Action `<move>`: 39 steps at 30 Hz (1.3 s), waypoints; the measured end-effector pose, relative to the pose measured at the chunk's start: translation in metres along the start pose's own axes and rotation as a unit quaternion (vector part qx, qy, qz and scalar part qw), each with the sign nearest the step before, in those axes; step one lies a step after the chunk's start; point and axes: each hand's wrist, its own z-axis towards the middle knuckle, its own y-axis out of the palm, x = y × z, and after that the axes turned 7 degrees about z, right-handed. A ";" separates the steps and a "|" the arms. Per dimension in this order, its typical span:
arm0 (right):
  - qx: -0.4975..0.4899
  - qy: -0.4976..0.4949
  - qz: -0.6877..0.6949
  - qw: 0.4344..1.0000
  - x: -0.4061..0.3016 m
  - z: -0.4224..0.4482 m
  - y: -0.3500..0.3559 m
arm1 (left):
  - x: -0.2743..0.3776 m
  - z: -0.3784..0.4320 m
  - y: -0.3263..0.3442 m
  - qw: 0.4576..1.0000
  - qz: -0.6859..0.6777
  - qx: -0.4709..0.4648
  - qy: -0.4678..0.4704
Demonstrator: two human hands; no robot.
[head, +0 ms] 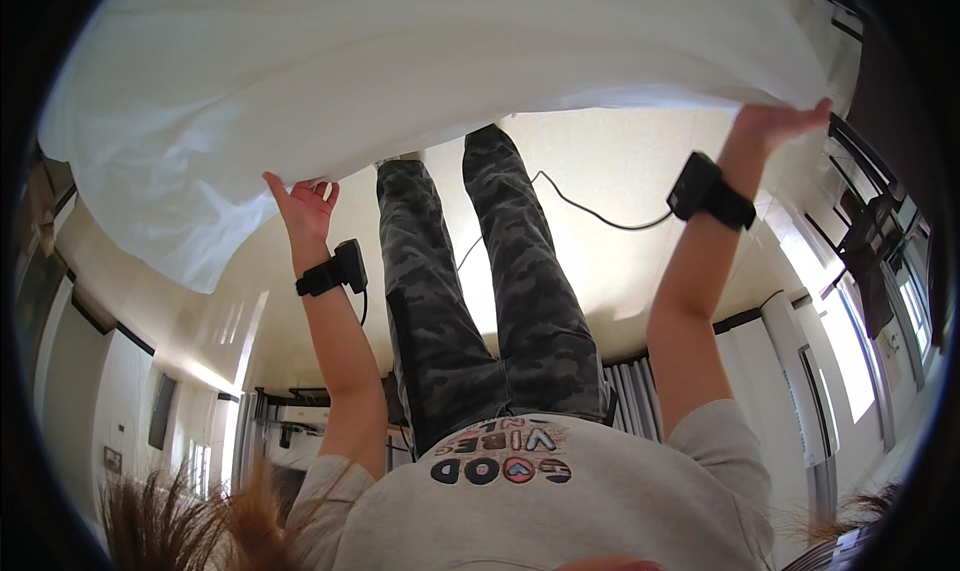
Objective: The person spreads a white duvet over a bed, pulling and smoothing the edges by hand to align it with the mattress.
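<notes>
A large white cloth point(465, 53) spreads across the top of the view, billowed and partly see-through, with a loose corner hanging at the left. At its near edge, my left hand point(304, 207) has its fingers curled against the fabric and its thumb stretched apart. My right hand point(780, 124) is raised at the upper right, touching the edge; its thumb points outward, and the cloth hides most of its fingers, so its grip is unclear. Each forearm wears a black strapped device, one on the left point(334, 269) and one on the right point(709, 192).
A black cable point(592, 214) runs from the right device past my camouflage trousers point(517, 271), above a pale glossy floor point(615, 151). Grey curtains point(637, 394) hang behind me. Dark rails or frames with hanging fabric point(866, 248) stand at the right. The cloth hides what lies ahead.
</notes>
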 end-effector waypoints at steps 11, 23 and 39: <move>-0.036 0.137 -0.454 0.880 0.053 0.005 -0.104 | -0.004 -0.004 0.023 0.991 -0.113 0.009 0.068; -0.547 0.038 -0.729 0.410 0.037 -0.024 -0.095 | 0.012 -0.113 -0.028 0.966 -0.185 0.001 0.183; -0.316 -0.554 -0.562 0.527 -0.264 0.100 0.196 | 0.224 -0.285 0.023 0.868 -0.244 -0.079 0.426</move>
